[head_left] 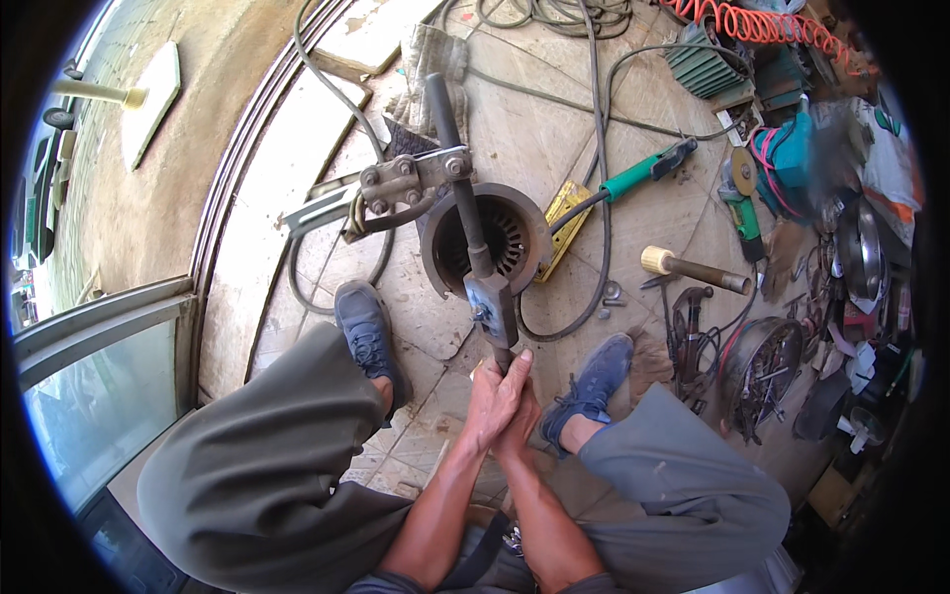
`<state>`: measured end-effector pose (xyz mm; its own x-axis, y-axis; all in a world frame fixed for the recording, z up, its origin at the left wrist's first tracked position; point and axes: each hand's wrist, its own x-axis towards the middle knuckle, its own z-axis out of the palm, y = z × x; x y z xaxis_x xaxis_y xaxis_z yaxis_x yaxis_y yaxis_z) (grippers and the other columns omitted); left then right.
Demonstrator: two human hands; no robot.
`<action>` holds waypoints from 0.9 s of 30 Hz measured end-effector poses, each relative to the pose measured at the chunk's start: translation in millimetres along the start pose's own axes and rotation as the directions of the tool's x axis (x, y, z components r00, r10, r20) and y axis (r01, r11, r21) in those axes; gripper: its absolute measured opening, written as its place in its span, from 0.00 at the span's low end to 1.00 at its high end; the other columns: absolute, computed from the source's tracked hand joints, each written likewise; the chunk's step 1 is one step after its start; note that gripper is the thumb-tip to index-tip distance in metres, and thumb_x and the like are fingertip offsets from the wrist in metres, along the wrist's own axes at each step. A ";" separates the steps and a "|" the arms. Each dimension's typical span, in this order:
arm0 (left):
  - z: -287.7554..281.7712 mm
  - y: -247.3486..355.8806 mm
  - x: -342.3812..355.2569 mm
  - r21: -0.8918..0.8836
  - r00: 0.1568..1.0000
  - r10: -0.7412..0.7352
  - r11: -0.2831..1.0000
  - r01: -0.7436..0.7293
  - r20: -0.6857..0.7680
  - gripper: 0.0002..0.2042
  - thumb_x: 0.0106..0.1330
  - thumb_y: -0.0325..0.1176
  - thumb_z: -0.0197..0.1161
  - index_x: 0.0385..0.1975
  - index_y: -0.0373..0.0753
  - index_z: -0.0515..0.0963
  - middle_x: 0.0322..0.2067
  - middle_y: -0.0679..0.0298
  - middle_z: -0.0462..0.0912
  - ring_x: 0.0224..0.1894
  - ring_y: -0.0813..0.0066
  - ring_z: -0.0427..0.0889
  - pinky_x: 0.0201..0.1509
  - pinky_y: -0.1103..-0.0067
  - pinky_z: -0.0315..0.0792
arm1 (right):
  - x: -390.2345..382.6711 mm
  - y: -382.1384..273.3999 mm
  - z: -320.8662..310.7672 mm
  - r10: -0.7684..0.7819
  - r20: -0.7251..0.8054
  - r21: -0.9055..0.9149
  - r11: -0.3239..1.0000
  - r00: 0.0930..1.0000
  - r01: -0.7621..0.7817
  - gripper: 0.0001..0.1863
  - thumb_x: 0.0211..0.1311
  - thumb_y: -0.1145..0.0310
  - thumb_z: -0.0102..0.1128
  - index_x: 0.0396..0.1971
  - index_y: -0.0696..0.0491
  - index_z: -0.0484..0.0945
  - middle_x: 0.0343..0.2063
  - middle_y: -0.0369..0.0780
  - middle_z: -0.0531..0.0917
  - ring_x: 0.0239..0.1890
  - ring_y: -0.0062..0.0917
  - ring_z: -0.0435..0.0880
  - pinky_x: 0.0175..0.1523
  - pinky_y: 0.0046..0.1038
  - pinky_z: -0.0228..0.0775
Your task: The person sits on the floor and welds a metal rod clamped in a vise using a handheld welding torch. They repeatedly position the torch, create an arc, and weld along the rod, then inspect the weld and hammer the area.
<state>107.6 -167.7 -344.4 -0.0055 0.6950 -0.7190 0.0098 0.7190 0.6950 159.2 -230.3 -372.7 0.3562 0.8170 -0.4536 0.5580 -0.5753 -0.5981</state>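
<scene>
Shaft of dark metal (504, 354) sits clasped in left hand (490, 398) and right hand (521, 428) (2 together), its grey faceted metal block (492, 309) showing against the rim of a round, slotted grey metal housing (535, 220).

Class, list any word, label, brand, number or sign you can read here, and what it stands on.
No text can be read.
Yellow piece: dark marks, too small to read.
Grinder: any lettering is too small to read.
Steel block: no lettering seen.
Held handle: no lettering seen.
</scene>
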 end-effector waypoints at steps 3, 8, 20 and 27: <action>-1.8 1.5 -0.7 -0.096 0.998 -0.023 0.995 0.017 -0.061 0.22 0.71 0.47 0.61 0.18 0.40 0.68 0.17 0.76 0.65 0.23 0.86 0.61 0.23 0.78 0.56 | -7.1 -15.8 -6.6 0.076 0.126 0.022 0.997 0.989 -0.080 0.19 0.60 0.60 0.63 0.44 0.57 0.73 0.38 0.51 0.81 0.43 0.51 0.81 0.45 0.47 0.72; -7.3 -3.7 1.7 -0.019 0.993 -0.012 1.000 0.010 -0.117 0.20 0.69 0.45 0.59 0.17 0.40 0.69 0.16 0.75 0.67 0.22 0.86 0.62 0.23 0.77 0.57 | -13.4 -21.9 -14.1 0.086 0.273 0.063 0.992 0.958 -0.107 0.20 0.61 0.63 0.60 0.48 0.59 0.72 0.42 0.54 0.81 0.46 0.54 0.80 0.47 0.48 0.72; -23.7 -32.2 17.8 0.013 0.986 0.065 0.998 -0.063 -0.153 0.18 0.66 0.40 0.59 0.16 0.39 0.70 0.13 0.73 0.67 0.17 0.84 0.64 0.20 0.75 0.58 | 130.9 12.9 -83.1 0.289 0.115 0.544 0.783 0.950 -0.304 0.13 0.65 0.66 0.57 0.39 0.63 0.76 0.26 0.43 0.83 0.23 0.24 0.81 0.26 0.29 0.74; -25.1 -20.2 10.9 0.052 0.990 0.016 0.999 -0.009 -0.141 0.16 0.66 0.39 0.59 0.18 0.35 0.74 0.15 0.73 0.68 0.21 0.83 0.65 0.23 0.74 0.60 | 310.3 -20.5 -110.9 0.391 -0.028 0.565 0.765 0.920 -0.308 0.22 0.68 0.55 0.60 0.45 0.61 0.72 0.33 0.44 0.80 0.29 0.30 0.82 0.29 0.31 0.77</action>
<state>82.3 -174.6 -366.0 -0.1461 0.6998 -0.6992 0.0618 0.7119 0.6996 341.5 39.4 -428.0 0.5673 0.5274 -0.6325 -0.1067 -0.7145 -0.6914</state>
